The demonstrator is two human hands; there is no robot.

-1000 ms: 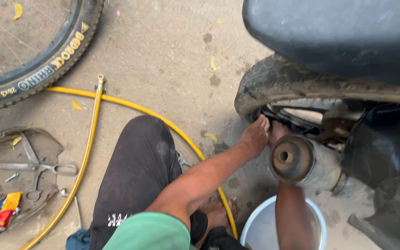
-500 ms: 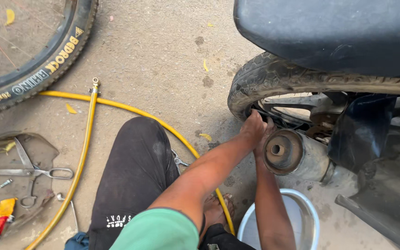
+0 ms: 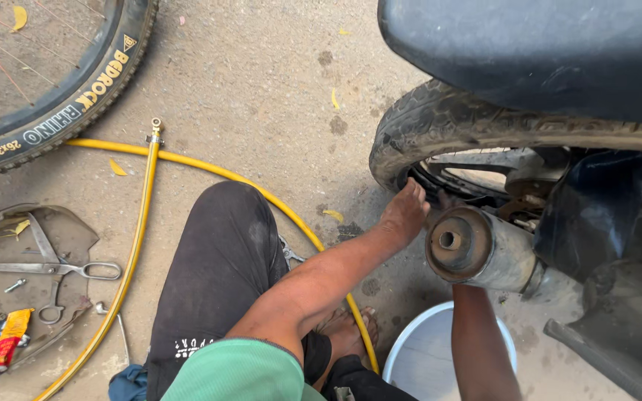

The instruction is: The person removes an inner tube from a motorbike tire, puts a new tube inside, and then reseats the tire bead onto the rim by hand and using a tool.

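Left hand (image 3: 404,214): fingers pressed against the rear tyre (image 3: 440,122) beside the rim, gripping nothing that shows.
Right hand: hidden behind the exhaust muffler (image 3: 477,249); grip cannot be told.
Rear tyre: on the motorcycle, under the black seat (image 3: 544,52).
Nearby: white bucket (image 3: 429,356), yellow air hose (image 3: 143,215), scissors (image 3: 53,267) on the ground.

Two tyres (image 3: 440,126), one hose (image 3: 139,230), one scissors (image 3: 46,267).

The air hose (image 3: 139,223) is yellow with a brass tip. The motorcycle tyre (image 3: 440,122) is dusty black, the seat (image 3: 536,52) black, the exhaust muffler (image 3: 477,251) rusty brown and grey, the basin (image 3: 417,356) white.
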